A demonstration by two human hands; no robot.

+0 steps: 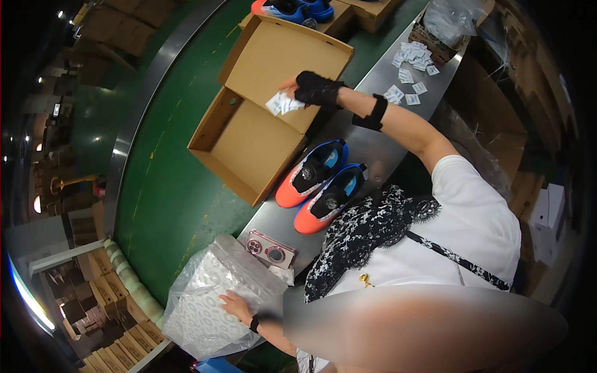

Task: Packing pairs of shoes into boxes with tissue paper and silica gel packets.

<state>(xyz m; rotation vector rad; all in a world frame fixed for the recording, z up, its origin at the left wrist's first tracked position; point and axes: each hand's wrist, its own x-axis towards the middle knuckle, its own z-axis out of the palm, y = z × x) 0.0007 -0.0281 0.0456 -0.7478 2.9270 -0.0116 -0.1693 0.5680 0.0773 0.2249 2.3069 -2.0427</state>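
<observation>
My right hand [316,90], in a black glove that leaves the fingertips bare, pinches a few small white sachets [281,104] above an open brown shoebox [258,146]. The box lies on the green conveyor belt with its lid folded back and its inside bare. On the metal ledge beside it sit two orange and blue shoes [314,180] with dark stuffing in them. My left hand [237,306] rests with fingers spread on a clear plastic bag [211,298] of white patterned paper. A pink phone [269,248] lies beside the bag.
More loose sachets [415,59] are scattered at the ledge's far end, near a crate [435,40] with clear plastic in it. Another blue and orange pair of shoes [298,9] stands on a box farther up the green belt [168,168]. Stacked cartons [121,348] fill the lower left.
</observation>
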